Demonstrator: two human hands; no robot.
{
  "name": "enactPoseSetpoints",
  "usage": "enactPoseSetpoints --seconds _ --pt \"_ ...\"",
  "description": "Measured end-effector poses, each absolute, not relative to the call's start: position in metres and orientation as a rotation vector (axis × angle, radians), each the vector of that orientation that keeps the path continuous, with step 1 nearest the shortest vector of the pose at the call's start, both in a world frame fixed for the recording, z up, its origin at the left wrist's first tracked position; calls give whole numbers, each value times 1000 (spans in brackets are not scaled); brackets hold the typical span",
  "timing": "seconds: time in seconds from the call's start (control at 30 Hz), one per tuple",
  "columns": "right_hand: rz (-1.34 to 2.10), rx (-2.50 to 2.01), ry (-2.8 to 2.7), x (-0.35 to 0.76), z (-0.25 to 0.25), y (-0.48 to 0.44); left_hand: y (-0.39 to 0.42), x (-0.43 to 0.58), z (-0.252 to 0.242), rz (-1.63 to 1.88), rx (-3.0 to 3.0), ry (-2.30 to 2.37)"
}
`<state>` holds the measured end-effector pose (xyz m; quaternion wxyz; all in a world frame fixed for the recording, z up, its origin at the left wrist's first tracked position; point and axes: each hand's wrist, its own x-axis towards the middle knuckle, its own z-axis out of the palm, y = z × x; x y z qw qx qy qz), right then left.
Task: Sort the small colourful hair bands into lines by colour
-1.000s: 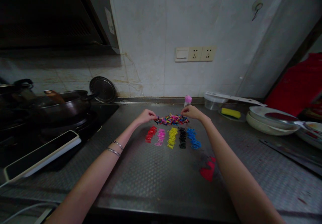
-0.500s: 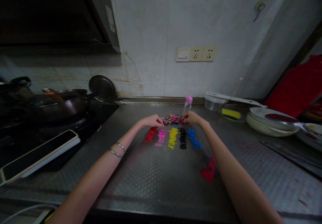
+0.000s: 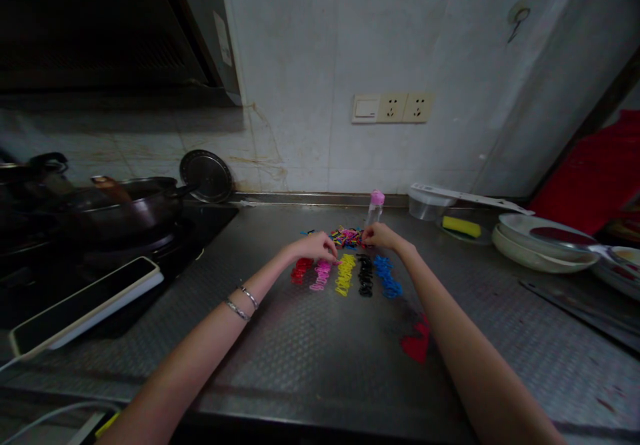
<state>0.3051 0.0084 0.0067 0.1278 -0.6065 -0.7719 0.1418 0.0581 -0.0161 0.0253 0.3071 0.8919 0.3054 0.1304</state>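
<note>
Five rows of small bands lie on the metal counter (image 3: 295, 365): red (image 3: 302, 271), pink (image 3: 321, 275), yellow (image 3: 345, 275), black (image 3: 365, 277) and blue (image 3: 388, 277). Behind them sits a mixed pile (image 3: 346, 236), partly blocked by the left hand (image 3: 319, 247); a pink-capped bottle (image 3: 375, 209) stands beyond. The rows' long axes run wall to person, outer ones splaying; the pile stretches sideways. The left hand's curled fingers hover around the pink and yellow rows' far ends, the right hand's (image 3: 381, 235) at the pile's right end; at this size, I can't tell either's opening or grip.
</note>
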Motion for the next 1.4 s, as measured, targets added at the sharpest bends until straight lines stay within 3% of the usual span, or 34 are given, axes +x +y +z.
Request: enactPoseSetpoints --seconds 0.33,0.8,1.03,1.4 --pt "486 -1731 -2187 311 20 0 -26 69 17 460 2488 992" --pt "412 -1711 -2107 303 29 -4 -11 51 34 378 2424 892" --pt "572 -1519 -2145 290 39 -3 -9 45 37 195 2394 938" --pt "892 -1270 -2381 221 38 -18 29 9 35 465 2312 1143"
